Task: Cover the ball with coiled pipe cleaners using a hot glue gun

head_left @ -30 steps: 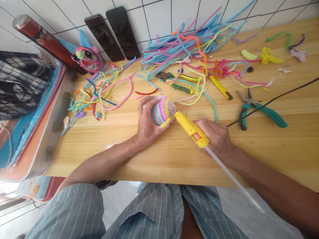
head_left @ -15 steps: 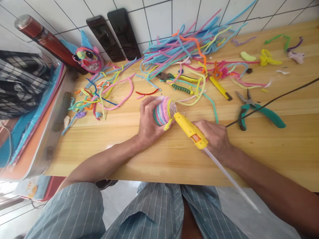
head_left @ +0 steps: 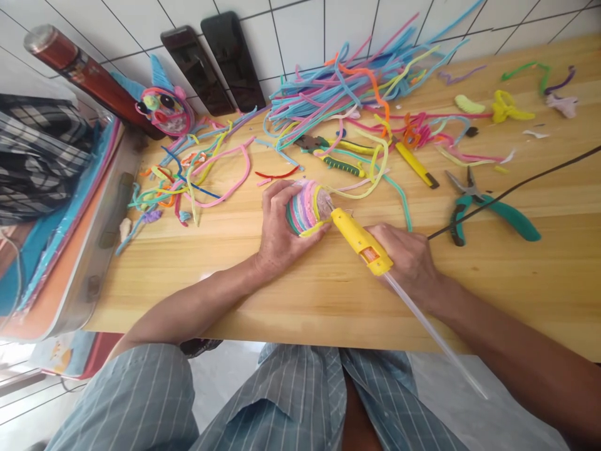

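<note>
My left hand is closed around a rounded ball wrapped in pink, purple, blue, green and yellow pipe cleaner. Its uncovered pale end faces right, and a yellow strand lies along the lower edge by my thumb. In my right hand is a yellow hot glue gun, tilted so that its nozzle points up and left at the ball's bare end. Whether the tip touches the ball I cannot tell. A long clear glue stick sticks out of the gun's rear.
Behind my hands lie combination pliers, a yellow cutter and a pile of pipe cleaners. Teal-handled pliers rest at right under a black cord. A decorated figure, phones and a red flask stand by the wall.
The glue gun's nozzle has shifted slightly right and up along the ball's end. The ball has turned a little, and its yellow strand now lies closer against it.
</note>
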Demonstrator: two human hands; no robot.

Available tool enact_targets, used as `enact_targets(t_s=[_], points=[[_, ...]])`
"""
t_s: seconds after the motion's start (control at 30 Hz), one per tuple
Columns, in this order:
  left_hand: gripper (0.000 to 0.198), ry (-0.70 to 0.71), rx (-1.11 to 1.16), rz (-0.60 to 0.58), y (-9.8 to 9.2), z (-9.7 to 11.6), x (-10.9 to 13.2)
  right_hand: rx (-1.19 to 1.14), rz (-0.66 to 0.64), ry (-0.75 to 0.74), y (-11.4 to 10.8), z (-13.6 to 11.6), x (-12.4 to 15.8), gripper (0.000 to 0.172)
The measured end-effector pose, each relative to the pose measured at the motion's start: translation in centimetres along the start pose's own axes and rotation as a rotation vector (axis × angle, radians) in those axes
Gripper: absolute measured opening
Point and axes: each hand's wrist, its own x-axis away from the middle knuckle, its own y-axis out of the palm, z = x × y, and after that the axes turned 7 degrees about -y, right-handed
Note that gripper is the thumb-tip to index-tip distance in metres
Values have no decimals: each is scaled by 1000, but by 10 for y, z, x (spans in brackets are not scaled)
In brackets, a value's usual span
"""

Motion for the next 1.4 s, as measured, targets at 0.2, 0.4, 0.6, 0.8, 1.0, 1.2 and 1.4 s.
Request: enact_targets(t_s=[0.2, 0.4, 0.6, 0.8, 1.0, 1.2, 1.4], points=[[89, -21, -2, 6, 1, -1, 0, 14, 12, -8, -2, -1, 0, 14], [92, -19, 42, -4, 2, -4, 1, 22, -23, 7, -3, -1, -1, 14], [94, -33, 14, -6, 0, -3, 1, 8, 0, -26, -5, -2, -2, 14], [92, -34, 2, -2, 0, -3, 0, 23, 14, 5, -2, 1, -2, 11], [93, -11, 18, 0, 1, -3, 0, -6, -29, 25, -1, 0, 0, 16], [95, -38, 23, -22, 0, -3, 1, 13, -3, 23, -1, -1, -1, 14], [92, -29, 48, -9, 1, -4, 1, -17, 20, -34, -4, -4, -3, 14]])
